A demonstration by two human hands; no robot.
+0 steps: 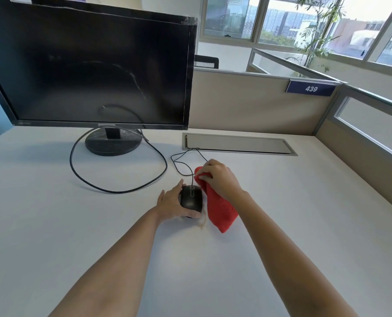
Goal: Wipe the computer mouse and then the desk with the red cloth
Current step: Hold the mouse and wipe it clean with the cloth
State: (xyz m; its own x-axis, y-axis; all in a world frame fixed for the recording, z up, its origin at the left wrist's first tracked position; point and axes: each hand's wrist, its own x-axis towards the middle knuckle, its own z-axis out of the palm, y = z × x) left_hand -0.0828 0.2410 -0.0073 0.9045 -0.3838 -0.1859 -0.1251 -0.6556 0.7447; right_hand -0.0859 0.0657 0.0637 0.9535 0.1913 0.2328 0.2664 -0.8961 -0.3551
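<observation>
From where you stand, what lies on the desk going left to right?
Monitor stand → left hand → computer mouse → red cloth, held by the right hand → number plate 439 on the partition.

Both bare forearms reach forward and converge toward the middle. The left hand [172,203] lies low, palm turned inward, fingers and thumb curled in a cupping grip. The right hand [220,178] sits slightly farther out, wrist bent, fingers bunched closed.
</observation>
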